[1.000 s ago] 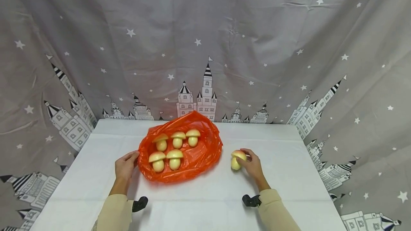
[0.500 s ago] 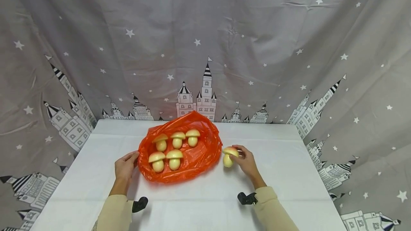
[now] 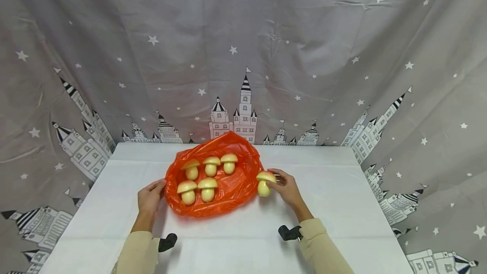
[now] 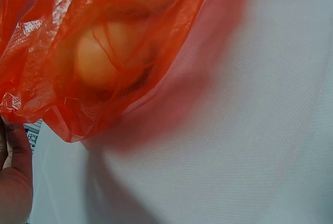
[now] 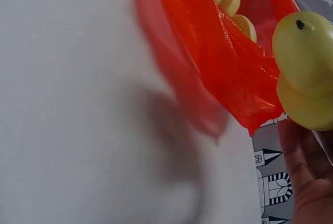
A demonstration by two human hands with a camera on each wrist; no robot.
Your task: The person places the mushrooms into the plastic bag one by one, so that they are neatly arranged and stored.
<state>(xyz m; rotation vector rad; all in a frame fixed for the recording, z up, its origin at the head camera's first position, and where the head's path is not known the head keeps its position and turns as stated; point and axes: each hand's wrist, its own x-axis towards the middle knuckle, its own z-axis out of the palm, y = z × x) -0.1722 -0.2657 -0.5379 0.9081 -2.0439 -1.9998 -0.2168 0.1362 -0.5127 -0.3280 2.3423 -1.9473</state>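
Note:
A red plastic bag [image 3: 236, 200] lies wide-mouthed on the table, with several yellow toy mushrooms [image 3: 207, 189] inside it in two rows. My left hand [image 3: 149, 200] pinches the bag's left rim between thumb and fingers; in the left wrist view the fingers [image 4: 18, 151] meet the film of the bag. At the bag's right rim, my right hand [image 3: 287, 189] grips one more mushroom [image 3: 263, 188] by its cap, which has a reddish tint. The right wrist view shows this mushroom [image 5: 304, 52] close up, in front of the bag's edge.
A white cloth covers the table [image 3: 228, 248]. Behind it hangs a grey curtain [image 3: 243, 24] printed with stars and castles. Black camera mounts [image 3: 167, 242] sit at both wrists.
The right hand has carried its mushroom leftward, from the table at the right up to the bag's right rim. The left hand and the bag stay where they were.

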